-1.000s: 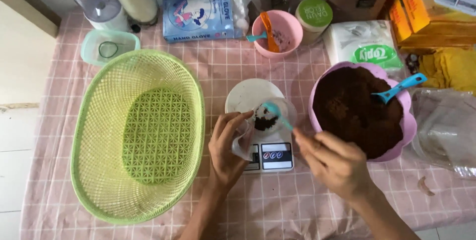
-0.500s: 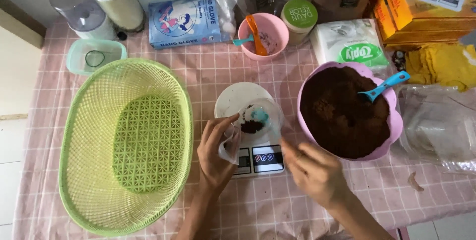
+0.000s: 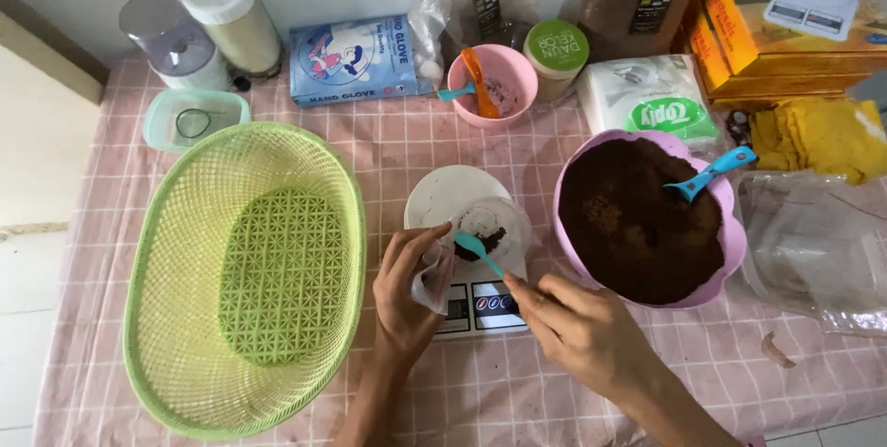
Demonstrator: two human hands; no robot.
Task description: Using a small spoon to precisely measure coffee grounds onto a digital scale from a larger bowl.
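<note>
A small white kitchen scale [image 3: 455, 196] stands in the middle of the pink checked tablecloth. On it sits a clear plastic bag [image 3: 504, 219] with a little dark brown powder inside. My left hand [image 3: 405, 290] pinches the bag's near edge and holds it open. My right hand [image 3: 577, 329] grips a small turquoise spoon [image 3: 478, 247] whose bowl is inside the bag, over the powder. To the right, a pink bowl [image 3: 723, 267] is heaped with the same brown powder, and a second blue spoon [image 3: 710, 174] is stuck in it.
A large green mesh basket [image 3: 242, 279] fills the left side. At the back stand a pink cup [image 3: 514, 77] with spoons, a glove box [image 3: 356, 59], jars, a white pouch [image 3: 653, 102], yellow boxes [image 3: 781, 22]. Clear plastic bags [image 3: 813, 244] lie at right.
The camera view shifted slightly. My right hand keeps the turquoise spoon in the bag on the scale, and my left hand still holds the bag's edge.
</note>
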